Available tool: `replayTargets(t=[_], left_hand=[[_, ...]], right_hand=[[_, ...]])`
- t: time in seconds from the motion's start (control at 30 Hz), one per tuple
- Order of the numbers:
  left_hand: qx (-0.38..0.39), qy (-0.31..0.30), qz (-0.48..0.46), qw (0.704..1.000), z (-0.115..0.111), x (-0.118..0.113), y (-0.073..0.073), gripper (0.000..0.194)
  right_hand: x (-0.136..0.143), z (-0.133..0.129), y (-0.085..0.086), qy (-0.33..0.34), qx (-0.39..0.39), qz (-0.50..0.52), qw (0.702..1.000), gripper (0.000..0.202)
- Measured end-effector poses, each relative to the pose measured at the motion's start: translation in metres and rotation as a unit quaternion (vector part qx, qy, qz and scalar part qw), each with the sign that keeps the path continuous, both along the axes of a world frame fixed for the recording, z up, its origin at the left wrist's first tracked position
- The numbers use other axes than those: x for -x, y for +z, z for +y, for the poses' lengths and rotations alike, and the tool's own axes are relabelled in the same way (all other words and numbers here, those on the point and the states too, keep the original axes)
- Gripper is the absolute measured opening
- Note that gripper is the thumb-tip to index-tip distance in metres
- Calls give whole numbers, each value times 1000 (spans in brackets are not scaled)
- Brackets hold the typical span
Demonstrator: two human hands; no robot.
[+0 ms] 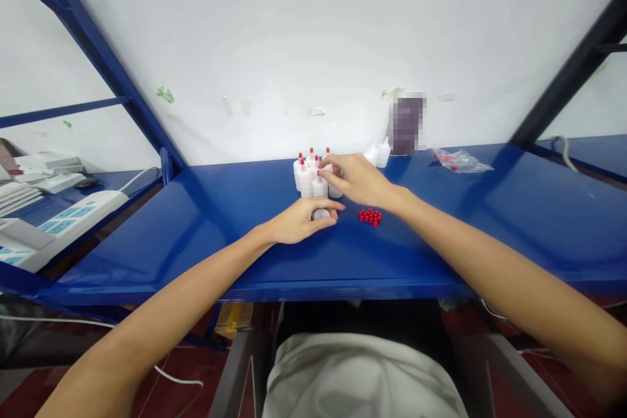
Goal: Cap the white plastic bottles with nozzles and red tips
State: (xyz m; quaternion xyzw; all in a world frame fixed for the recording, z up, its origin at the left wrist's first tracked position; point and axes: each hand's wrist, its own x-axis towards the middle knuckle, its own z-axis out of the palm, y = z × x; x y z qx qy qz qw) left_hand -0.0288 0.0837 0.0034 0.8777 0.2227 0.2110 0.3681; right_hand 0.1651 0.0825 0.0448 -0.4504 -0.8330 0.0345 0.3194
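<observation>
1. Head view, how far along: judged from how things lie, the work seems partly through. At least five of the white bottles (306, 181), grouped beyond and to the left of the pile of red caps (369, 217), carry red tips. The pile itself is loose, with many caps unused. Beyond it, slightly right, stand white bottles with bare nozzles (383, 154), which look still to be fitted.
2. Head view, left hand (294, 222): left of the pile, its fingers are curled, with the thumb and forefinger closed around a round white piece (321, 214). This is probably one end of a bottle; the hand hides the rest.
3. Head view, right hand (360, 179): it reaches in from above the pile, thumb and forefinger bent towards each other at a small red tip (318, 173). Whether they grip it, I cannot tell.
4. Head view, looks: the grouped bottles are upright, milky white and cylindrical, packed close together. The caps are small and glossy red, huddled on the blue table (220, 209). A clear plastic bag (463, 160) with some red inside lies beyond the pile, far to its right.
</observation>
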Motion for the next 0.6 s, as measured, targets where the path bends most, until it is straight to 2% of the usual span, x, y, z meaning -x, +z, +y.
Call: replayTargets(t=[0.1, 0.17, 0.27, 0.33, 0.5, 0.6], left_hand=[[1, -1, 14, 1000, -3, -1, 2, 29], [-4, -9, 18, 1000, -4, -1, 4, 31], [-9, -42, 12, 999, -4, -1, 6, 31], [-28, -62, 3, 998, -4, 0, 6, 29], [-95, -79, -12, 992, -1, 3, 4, 27], [-146, -61, -13, 987, 0, 2, 2, 28]], right_hand=[[-19, -4, 9, -3, 21, -27, 999, 27], [-36, -6, 16, 5, 92, -97, 991, 25], [-59, -5, 20, 3, 241, -201, 949, 22], [-68, -3, 20, -13, 304, -227, 925, 21], [-70, -2, 18, -5, 341, -228, 912, 22], [-68, -1, 17, 8, 345, -237, 908, 22]])
